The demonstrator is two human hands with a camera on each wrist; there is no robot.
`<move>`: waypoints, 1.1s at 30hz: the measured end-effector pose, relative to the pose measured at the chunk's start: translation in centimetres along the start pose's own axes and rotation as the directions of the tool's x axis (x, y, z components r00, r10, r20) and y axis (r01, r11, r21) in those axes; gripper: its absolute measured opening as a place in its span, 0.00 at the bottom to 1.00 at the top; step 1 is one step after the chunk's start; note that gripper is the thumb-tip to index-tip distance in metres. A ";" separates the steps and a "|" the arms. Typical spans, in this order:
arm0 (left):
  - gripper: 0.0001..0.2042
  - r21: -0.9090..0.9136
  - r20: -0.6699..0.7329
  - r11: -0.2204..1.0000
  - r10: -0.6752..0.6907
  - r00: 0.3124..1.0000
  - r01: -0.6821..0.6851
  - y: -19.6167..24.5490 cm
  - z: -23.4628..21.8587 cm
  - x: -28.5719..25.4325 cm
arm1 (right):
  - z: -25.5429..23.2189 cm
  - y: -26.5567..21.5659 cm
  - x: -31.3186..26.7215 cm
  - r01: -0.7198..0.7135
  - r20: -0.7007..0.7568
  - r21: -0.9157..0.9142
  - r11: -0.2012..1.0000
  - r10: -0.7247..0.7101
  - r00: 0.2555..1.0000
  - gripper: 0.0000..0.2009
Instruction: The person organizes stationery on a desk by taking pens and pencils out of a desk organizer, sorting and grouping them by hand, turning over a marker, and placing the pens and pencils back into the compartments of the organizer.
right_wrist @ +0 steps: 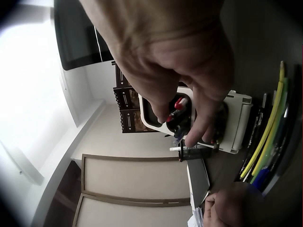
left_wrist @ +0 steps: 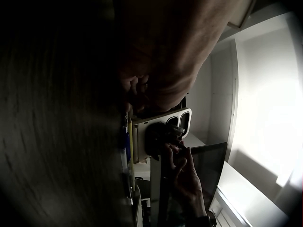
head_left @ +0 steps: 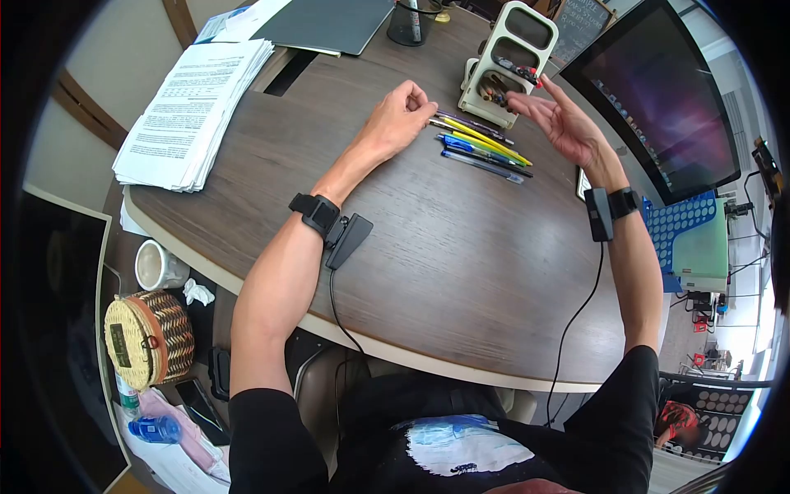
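My left hand [head_left: 393, 123] is over the desk with its fingers loosely curled, fingertips right at the ends of several pens [head_left: 481, 144]. The pens lie side by side, among them yellow, blue and black ones. At the cream-coloured pen organizer [head_left: 508, 62], my right hand [head_left: 568, 132] is raised with fingers extended. Its fingertips overlap the organizer's lower opening in the right wrist view. Dark pens and a red-and-white one [right_wrist: 179, 105] stand inside the organizer. In the left wrist view the left fingers [left_wrist: 137, 87] are partly in shadow.
A monitor [head_left: 658, 90] stands behind the right hand. Stacked papers [head_left: 193, 111] and a dark folder [head_left: 329, 25] lie at the back left, near a black mesh cup [head_left: 409, 26]. Camera cables run from both wrists. A woven basket [head_left: 148, 337] stands at the lower left.
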State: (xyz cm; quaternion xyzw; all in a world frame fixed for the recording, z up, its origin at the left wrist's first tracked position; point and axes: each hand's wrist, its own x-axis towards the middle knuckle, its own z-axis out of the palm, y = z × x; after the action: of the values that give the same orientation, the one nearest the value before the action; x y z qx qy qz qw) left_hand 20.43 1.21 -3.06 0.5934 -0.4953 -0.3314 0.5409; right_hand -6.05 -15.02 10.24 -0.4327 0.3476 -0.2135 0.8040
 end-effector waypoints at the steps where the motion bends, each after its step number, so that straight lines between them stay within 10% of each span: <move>1: 0.11 -0.002 0.000 1.000 -0.005 1.000 0.005 0.2 0.0 -0.1 | 0.1 0.5 -0.7 -0.005 -0.002 0.001 1.000 0.005 1.000 0.34; 5: 0.11 0.018 -0.002 1.000 0.002 1.000 -0.002 0.1 -0.1 -0.2 | -1.2 2.5 -2.6 0.076 -0.159 -0.280 0.957 -0.124 0.979 0.34; 7: 0.11 0.029 0.006 1.000 -0.004 1.000 0.004 0.4 -0.1 -0.2 | -2.7 3.6 -3.1 0.096 -0.012 -0.552 0.828 -0.122 0.992 0.27; 11: 0.11 0.008 0.001 1.000 0.001 1.000 -0.001 0.3 0.0 -0.1 | 1.6 6.6 -4.6 0.377 0.416 -0.909 -0.178 -0.336 0.845 0.29; 12: 0.11 0.003 -0.004 1.000 -0.003 1.000 0.003 0.4 -0.1 -0.1 | 1.6 7.1 -4.3 0.346 0.400 -0.911 -0.224 -0.278 0.874 0.35; 17: 0.11 -0.007 0.005 1.000 -0.011 1.000 0.011 0.6 -0.2 -0.1 | 2.6 7.1 -2.7 0.352 0.407 -0.903 -0.245 -0.229 0.884 0.40; 25: 0.10 -0.014 0.005 1.000 -0.009 1.000 0.009 0.3 0.0 -0.1 | 2.3 7.4 -2.6 0.353 0.399 -0.906 -0.233 -0.193 0.896 0.14; 33: 0.11 0.008 0.010 1.000 -0.026 1.000 0.026 0.4 -0.1 -0.1 | 2.2 7.6 -3.8 0.296 0.326 -0.941 -0.165 -0.210 0.922 0.11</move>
State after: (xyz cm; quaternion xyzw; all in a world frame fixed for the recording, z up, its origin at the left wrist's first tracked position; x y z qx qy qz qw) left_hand 20.40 1.35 -2.62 0.6003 -0.4917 -0.3396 0.5315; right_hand -6.67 -7.33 6.13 -0.9467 0.2737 -0.0260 0.1680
